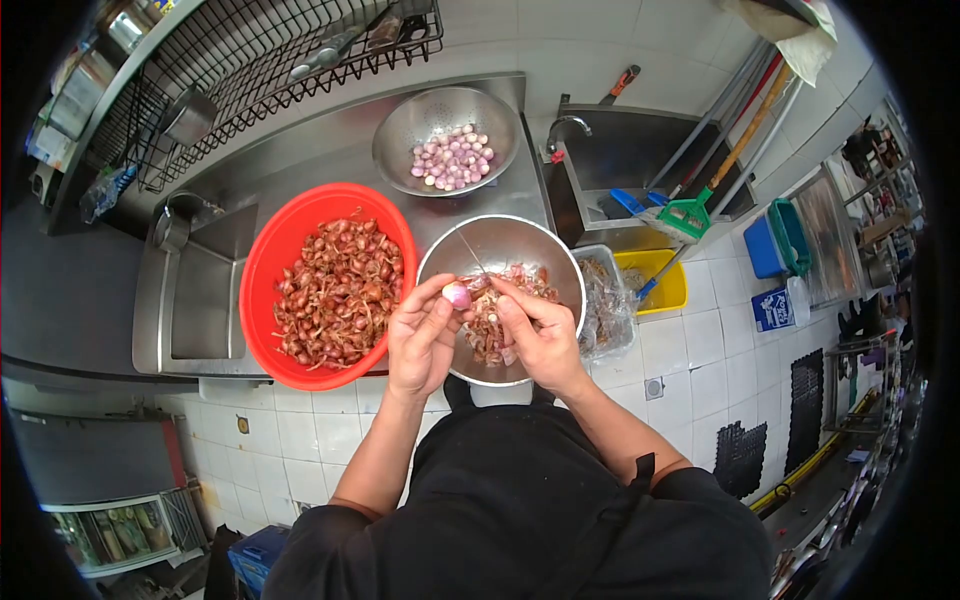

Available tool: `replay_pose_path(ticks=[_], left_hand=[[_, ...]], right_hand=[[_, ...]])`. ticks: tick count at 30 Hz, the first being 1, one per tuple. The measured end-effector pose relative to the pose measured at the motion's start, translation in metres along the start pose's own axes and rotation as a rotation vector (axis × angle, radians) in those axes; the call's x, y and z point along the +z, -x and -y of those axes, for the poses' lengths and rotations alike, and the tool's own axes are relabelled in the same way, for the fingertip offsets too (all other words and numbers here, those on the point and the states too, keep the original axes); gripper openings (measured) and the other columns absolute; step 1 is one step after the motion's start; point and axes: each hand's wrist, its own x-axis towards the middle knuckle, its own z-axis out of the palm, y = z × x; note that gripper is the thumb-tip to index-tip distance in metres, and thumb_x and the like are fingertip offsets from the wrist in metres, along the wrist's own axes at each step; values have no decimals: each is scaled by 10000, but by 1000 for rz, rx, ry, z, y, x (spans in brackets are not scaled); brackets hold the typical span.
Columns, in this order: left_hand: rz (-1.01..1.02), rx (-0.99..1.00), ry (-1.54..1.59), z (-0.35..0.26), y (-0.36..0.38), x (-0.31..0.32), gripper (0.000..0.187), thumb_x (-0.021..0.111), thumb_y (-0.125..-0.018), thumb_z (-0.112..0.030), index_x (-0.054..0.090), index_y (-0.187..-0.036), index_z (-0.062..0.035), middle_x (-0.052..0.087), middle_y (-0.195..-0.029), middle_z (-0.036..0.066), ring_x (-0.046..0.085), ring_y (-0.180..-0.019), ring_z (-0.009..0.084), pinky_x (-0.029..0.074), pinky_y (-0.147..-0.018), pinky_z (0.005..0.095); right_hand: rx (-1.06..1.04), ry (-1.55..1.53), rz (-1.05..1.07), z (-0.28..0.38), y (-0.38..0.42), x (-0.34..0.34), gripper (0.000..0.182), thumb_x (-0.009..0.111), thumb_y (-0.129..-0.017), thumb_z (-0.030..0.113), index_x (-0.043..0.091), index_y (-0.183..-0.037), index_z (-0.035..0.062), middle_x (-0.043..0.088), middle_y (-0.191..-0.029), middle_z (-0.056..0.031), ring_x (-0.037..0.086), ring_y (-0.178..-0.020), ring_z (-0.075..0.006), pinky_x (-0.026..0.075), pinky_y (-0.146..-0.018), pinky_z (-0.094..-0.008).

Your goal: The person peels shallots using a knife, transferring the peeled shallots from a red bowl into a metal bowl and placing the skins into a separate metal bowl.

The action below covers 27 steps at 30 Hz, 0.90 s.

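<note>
Between the thumb and fingers of my left hand [422, 338] is a pinkish, partly peeled shallot [457, 295]. My right hand [545, 335] is closed on a small knife [470, 248], whose thin blade points up and to the left; its handle is hidden in my grip. Both hands are over a steel bowl [573, 268] holding loose brown skins [488, 345]. To the left, a red basin [258, 290] is heaped with unpeeled shallots [335, 290]. Behind the bowl, peeled shallots [452, 158] lie in a steel colander [390, 120].
A steel sink [205, 320] is at the left, with a wire rack [260, 85] above. At the right are a clear plastic bag [608, 305], a yellow tub [672, 268], and a second sink [590, 185] with a tap [570, 122] and leaning brooms [685, 215].
</note>
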Motion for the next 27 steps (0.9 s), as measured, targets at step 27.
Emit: replay_pose_path(ticks=[27], left_hand=[[59, -83, 106, 6, -16, -11, 309, 580, -962, -47, 543, -1262, 16, 623, -1228, 154, 629, -1108, 221, 517, -970, 350]], right_hand=[[221, -248, 120, 8, -7, 3, 352, 532, -1025, 180, 582, -1336, 21, 517, -658, 38, 426, -552, -12, 358, -484, -194]])
